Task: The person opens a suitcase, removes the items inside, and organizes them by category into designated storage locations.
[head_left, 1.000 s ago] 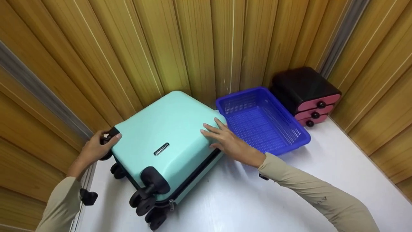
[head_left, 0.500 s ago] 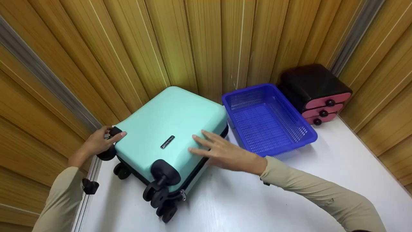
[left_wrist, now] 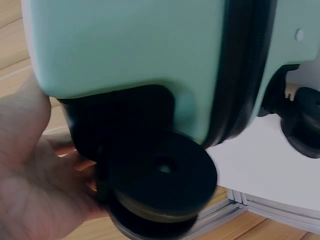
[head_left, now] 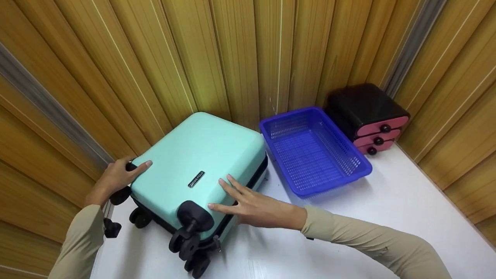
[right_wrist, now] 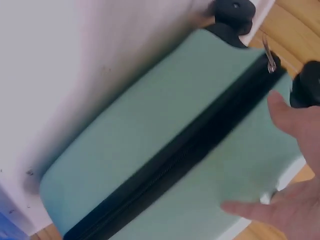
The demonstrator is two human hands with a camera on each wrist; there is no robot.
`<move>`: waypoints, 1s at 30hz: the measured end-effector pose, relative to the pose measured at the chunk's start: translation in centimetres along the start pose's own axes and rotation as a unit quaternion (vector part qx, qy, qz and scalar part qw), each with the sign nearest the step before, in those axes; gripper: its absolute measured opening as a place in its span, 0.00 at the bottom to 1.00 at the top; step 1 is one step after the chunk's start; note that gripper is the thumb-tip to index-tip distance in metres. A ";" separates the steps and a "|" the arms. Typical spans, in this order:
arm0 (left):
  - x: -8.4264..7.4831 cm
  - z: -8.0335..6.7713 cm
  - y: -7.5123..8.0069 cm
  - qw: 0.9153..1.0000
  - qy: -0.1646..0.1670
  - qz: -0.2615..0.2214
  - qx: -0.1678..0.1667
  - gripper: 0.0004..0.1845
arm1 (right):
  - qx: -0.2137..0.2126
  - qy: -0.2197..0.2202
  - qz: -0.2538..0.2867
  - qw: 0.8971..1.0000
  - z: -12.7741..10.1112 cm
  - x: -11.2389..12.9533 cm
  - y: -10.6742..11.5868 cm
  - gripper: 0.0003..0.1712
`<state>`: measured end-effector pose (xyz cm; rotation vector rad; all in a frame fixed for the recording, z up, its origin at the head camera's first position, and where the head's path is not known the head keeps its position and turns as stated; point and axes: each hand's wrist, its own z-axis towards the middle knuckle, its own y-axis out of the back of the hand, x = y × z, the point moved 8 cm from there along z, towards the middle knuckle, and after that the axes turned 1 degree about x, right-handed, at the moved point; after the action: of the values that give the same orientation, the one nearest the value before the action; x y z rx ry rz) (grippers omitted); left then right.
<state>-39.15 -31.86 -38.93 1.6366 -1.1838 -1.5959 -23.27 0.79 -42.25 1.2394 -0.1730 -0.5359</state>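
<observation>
Wood-panelled walls (head_left: 232,58), white worktop (head_left: 294,252): I've the suitcase (head_left: 201,143) on it, just left of the blue basket (head_left: 337,182), left grip (head_left: 118,178) pinching its black corner (left_wrist: 125,115), right grip (head_left: 252,205) spread over the near side (head_left: 252,166), seemingly to steady it.

Head cam high, fwd/dn; wrist cams close; common: suitcase (head_left: 199,157)
</observation>
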 end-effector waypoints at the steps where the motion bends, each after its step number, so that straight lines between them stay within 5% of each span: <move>1: -0.2 -0.2 0.0 1.000 0.000 0.003 0.000 0.45 | -0.001 -0.003 0.015 1.000 0.1 -0.5 0.1 0.50; 6: -1.4 -1.3 -0.5 0.999 0.009 0.035 -0.004 0.50 | -0.014 -0.034 0.075 0.997 0.7 -4.4 0.4 0.40; 13: -3.1 -2.9 -2.4 0.996 0.023 0.074 -0.034 0.51 | 0.015 -0.068 0.150 0.986 0.1 -9.6 -0.3 0.43; 18: -4.0 -3.9 -3.1 0.996 0.043 0.051 -0.056 0.50 | 0.032 -0.100 0.182 0.978 -0.4 -13.7 -0.6 0.45; 22: -4.6 -4.1 -3.3 0.998 0.038 0.027 -0.038 0.51 | 0.041 -0.200 0.251 0.946 -1.6 -17.3 -1.2 0.45; 23: -4.7 -4.2 -3.2 0.999 0.034 0.024 -0.029 0.50 | 0.038 -0.234 0.285 0.929 -2.0 -17.9 -1.3 0.46; 25: -4.8 -4.2 -3.2 1.000 0.019 0.013 0.000 0.49 | 0.028 -0.298 0.392 0.870 -2.7 -18.2 -1.7 0.47; 30: -4.6 -4.5 -3.9 0.992 -0.061 -0.077 0.075 0.48 | 0.005 -0.410 0.635 0.655 -3.5 -15.2 -2.7 0.54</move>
<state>-33.51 -26.92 -39.55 1.7838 -1.2937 -1.7606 -35.83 10.40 -43.50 0.5199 -1.6850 0.2207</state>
